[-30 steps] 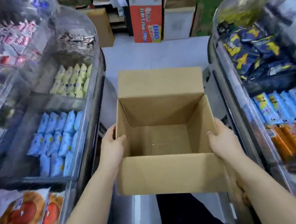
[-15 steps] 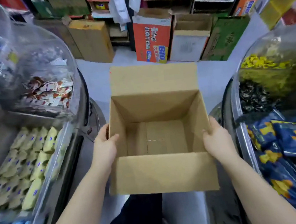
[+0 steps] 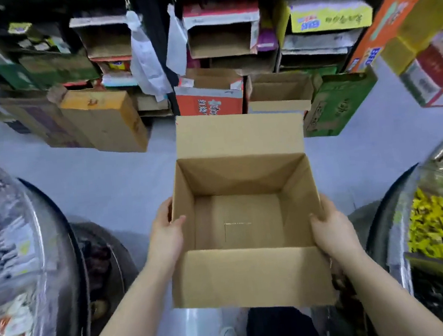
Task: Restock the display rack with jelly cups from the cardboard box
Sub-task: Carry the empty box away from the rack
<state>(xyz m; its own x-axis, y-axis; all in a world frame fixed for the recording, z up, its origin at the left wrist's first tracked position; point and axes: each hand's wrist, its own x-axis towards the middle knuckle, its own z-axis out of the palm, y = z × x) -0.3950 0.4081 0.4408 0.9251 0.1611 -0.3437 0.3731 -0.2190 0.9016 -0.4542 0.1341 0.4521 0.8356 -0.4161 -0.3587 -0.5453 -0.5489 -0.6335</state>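
Here, at lower centre, my left hand (image 3: 167, 235) and right hand (image 3: 332, 231) grip the opposite side walls of the cardboard box (image 3: 251, 279), mouth up, far flap raised; bare floor (image 3: 112, 182) ahead.

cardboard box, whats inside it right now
Nothing: the cardboard box shows only its bare floor. Left hand and right hand grip its sides.

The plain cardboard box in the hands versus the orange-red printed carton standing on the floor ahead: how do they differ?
1. The cardboard box is plain brown; the orange-red carton carries white printed characters.
2. The cardboard box is carried off the floor, left hand and right hand each with a grip on a side wall; the orange-red carton rests on the floor among other cartons.
3. The cardboard box's bare, empty bottom shows; the carton's inside is hidden.

Both are open-topped.
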